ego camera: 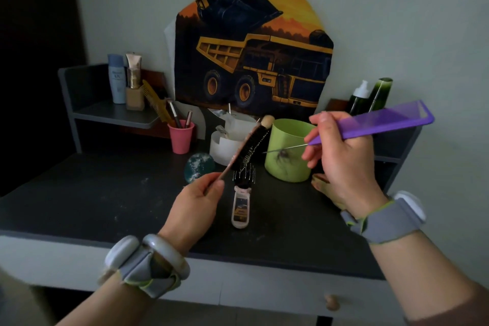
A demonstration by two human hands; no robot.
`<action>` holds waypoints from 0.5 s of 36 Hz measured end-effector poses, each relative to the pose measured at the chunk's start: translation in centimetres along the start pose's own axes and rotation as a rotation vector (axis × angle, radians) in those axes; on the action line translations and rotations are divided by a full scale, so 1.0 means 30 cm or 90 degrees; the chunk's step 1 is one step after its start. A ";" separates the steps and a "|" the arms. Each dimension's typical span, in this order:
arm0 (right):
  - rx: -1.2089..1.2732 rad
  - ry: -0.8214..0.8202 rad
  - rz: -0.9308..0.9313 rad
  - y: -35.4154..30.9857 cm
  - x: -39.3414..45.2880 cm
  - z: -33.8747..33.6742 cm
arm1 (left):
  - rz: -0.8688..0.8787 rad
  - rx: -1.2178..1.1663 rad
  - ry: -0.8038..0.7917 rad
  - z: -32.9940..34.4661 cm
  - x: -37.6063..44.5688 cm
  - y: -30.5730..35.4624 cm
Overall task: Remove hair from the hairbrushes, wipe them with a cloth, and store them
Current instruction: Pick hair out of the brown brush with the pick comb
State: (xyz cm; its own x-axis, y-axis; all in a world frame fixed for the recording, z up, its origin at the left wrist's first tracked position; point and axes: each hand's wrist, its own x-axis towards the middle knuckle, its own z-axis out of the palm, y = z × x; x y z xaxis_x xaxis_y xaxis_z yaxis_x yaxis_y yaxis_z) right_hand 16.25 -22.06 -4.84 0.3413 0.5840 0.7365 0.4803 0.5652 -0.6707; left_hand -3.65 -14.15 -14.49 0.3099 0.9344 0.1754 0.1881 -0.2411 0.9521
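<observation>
A dark surface (79, 201) stands by a wall with a truck picture. The left hand (194, 204) holds a hairbrush (247, 149), fingers curled round its handle; it tilts up, head far and right. The right hand (341, 164) pinches a purple comb (383, 124), its thin tail carrying a hair clump (282, 154) in front of a green cup (291, 151). The clump could slip off and fall.

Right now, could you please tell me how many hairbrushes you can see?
2: one brush held up in the left hand, one brush lying on the desk below it. Others may be hidden.
</observation>
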 end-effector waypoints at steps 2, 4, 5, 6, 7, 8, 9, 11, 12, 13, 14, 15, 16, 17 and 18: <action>0.034 -0.006 0.000 -0.007 -0.006 0.009 | -0.001 0.003 -0.004 0.015 0.000 -0.001; 0.048 -0.014 0.008 -0.005 -0.013 0.023 | 0.004 0.011 -0.006 0.026 -0.003 -0.001; 0.047 -0.018 0.013 0.000 -0.017 0.028 | 0.008 0.019 -0.004 0.030 -0.005 -0.001; 0.042 -0.021 0.019 0.007 -0.021 0.033 | 0.012 0.021 -0.003 0.033 -0.006 0.000; 0.034 -0.025 0.026 0.015 -0.026 0.036 | 0.016 0.017 -0.003 0.037 -0.009 0.001; 0.024 -0.028 0.032 0.024 -0.031 0.038 | 0.020 0.009 -0.005 0.039 -0.010 0.004; 0.012 -0.032 0.037 0.033 -0.037 0.037 | 0.025 0.001 -0.006 0.041 -0.013 0.007; -0.009 -0.037 0.043 0.051 -0.046 0.035 | 0.034 -0.006 -0.004 0.039 -0.018 0.017; -0.021 -0.038 0.047 0.059 -0.049 0.030 | 0.039 -0.008 -0.005 0.039 -0.020 0.021; -0.031 -0.039 0.051 0.067 -0.051 0.028 | 0.044 -0.008 -0.004 0.035 -0.021 0.024; -0.040 -0.040 0.055 0.074 -0.054 0.025 | 0.046 -0.008 -0.002 0.032 -0.020 0.026; -0.048 -0.040 0.058 0.081 -0.056 0.020 | 0.046 -0.011 0.001 0.027 -0.020 0.027; -0.054 -0.037 0.060 0.088 -0.058 0.016 | 0.045 -0.013 0.005 0.021 -0.019 0.027; -0.058 -0.033 0.062 0.095 -0.059 0.012 | 0.043 -0.014 0.011 0.014 -0.018 0.026; -0.062 -0.028 0.063 0.101 -0.061 0.008 | 0.040 -0.016 0.017 0.006 -0.019 0.024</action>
State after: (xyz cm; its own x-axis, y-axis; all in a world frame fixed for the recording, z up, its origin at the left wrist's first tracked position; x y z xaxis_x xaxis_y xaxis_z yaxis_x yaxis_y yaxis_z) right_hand 16.88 -21.29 -8.25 0.3566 0.6605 0.6607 0.5226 0.4452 -0.7271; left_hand -3.52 -14.90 -13.95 0.2954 0.9245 0.2409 0.1456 -0.2928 0.9450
